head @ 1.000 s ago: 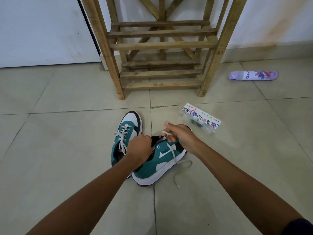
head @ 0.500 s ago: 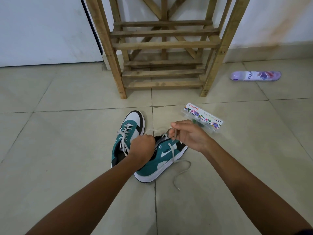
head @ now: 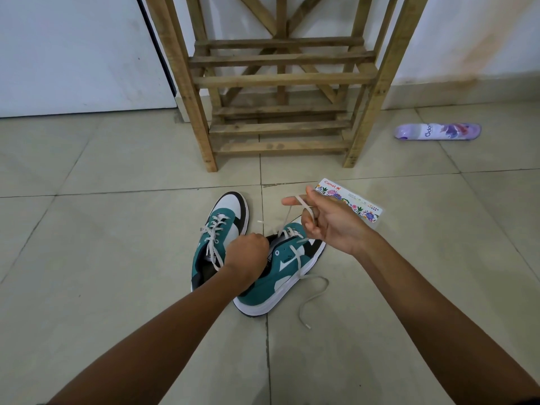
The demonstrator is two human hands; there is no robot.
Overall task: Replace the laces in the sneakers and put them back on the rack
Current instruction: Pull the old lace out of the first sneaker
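Two teal, white and black sneakers lie on the tiled floor. The left sneaker (head: 225, 226) stands upright with its white lace threaded. The right sneaker (head: 280, 276) is tipped on its side, partly unlaced. My left hand (head: 248, 255) grips the right sneaker at its collar. My right hand (head: 327, 220) is raised above the shoe's front and holds a loop of its white lace (head: 295, 206), hooked round the fingers. The lace's other end (head: 309, 302) trails loose on the floor to the right. The wooden shoe rack (head: 280, 80) stands beyond, with bare slats.
A flat clear box with a flowered Camel label (head: 359, 206) lies on the floor just behind my right hand. A purple spray can (head: 438, 132) lies on its side at the far right near the wall. A white door (head: 73, 51) is at the far left.
My right hand has lifted up and to the right, pulling a loop of lace out of the right sneaker's eyelets. My left hand still holds the shoe.
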